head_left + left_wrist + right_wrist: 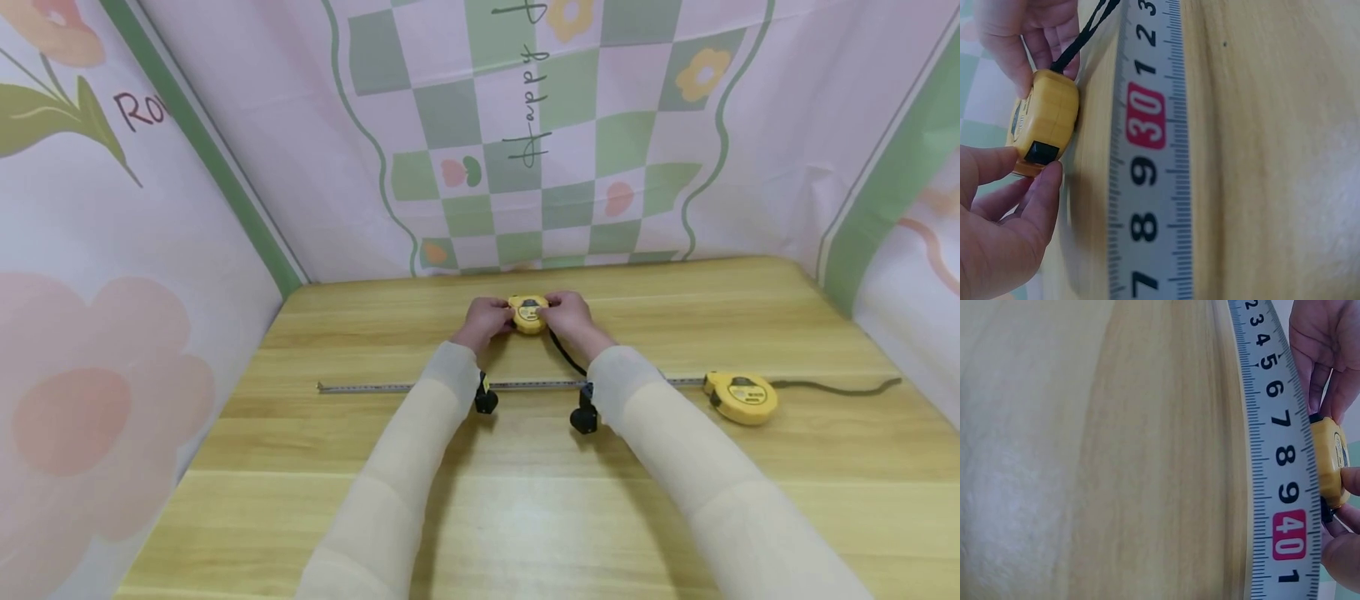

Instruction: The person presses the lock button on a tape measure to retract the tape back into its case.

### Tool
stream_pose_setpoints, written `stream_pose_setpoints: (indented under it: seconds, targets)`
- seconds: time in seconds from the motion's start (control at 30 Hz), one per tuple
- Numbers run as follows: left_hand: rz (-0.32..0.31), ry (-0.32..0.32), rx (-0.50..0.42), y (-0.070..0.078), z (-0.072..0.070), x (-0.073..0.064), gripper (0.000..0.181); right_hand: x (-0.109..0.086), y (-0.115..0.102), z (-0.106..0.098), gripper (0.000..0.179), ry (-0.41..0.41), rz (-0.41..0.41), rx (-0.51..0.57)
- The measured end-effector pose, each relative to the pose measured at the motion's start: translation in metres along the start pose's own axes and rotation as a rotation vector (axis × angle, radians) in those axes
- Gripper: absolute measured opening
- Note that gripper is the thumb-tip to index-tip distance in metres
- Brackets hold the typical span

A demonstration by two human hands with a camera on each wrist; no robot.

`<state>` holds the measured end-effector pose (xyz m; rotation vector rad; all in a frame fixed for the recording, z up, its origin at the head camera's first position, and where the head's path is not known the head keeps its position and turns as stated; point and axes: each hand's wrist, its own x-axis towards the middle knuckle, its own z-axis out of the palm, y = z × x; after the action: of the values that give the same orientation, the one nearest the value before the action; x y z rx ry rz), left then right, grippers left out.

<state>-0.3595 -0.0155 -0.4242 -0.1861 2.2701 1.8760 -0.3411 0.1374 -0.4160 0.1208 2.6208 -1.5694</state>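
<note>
Near the table's back edge, a small yellow tape measure (528, 314) is held between both hands, its black wrist strap hanging toward the right. My left hand (487, 322) pinches its left side; in the left wrist view, thumb and fingers sit on either side of the case's black end (1042, 152). The right hand (572, 321) grips the other side, thumb on the labelled face. A second yellow tape measure (741, 398) lies to the right with its blade (532, 385) drawn out leftward across the table, passing beneath the wrists.
The wooden table (525, 517) meets a patterned cloth wall (285, 142) at the back and left. The lying tape measure's dark cord (840, 389) stretches right. Black wrist cameras (583, 417) hang under the forearms, close to the blade.
</note>
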Motion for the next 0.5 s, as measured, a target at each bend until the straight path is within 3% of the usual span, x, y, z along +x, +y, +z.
stream_pose_setpoints:
  seconds: [0.5]
  targets:
    - [0.021,0.021,0.081,-0.0021,-0.0002,0.0003,0.034,-0.0023,-0.0009,-0.0014,0.048,-0.01,-0.002,-0.032]
